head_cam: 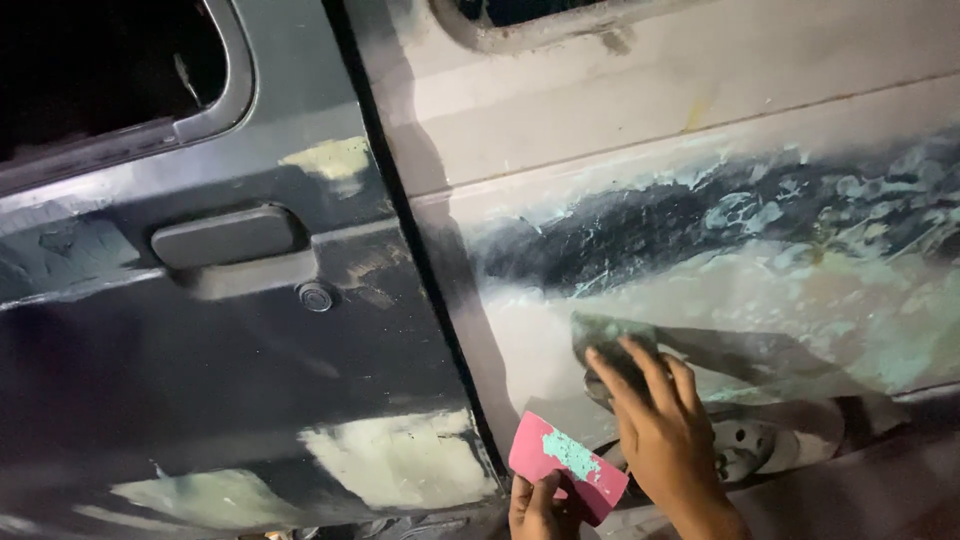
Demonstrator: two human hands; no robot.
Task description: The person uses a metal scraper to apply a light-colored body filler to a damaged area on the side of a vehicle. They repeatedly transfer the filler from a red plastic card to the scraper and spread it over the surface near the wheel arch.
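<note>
One pink spreader [567,466], one door handle [224,237], one lock [316,296], perhaps one sanding pad [607,342].

right hand [655,420] fingers spread, left hand [538,505] pinching
</note>
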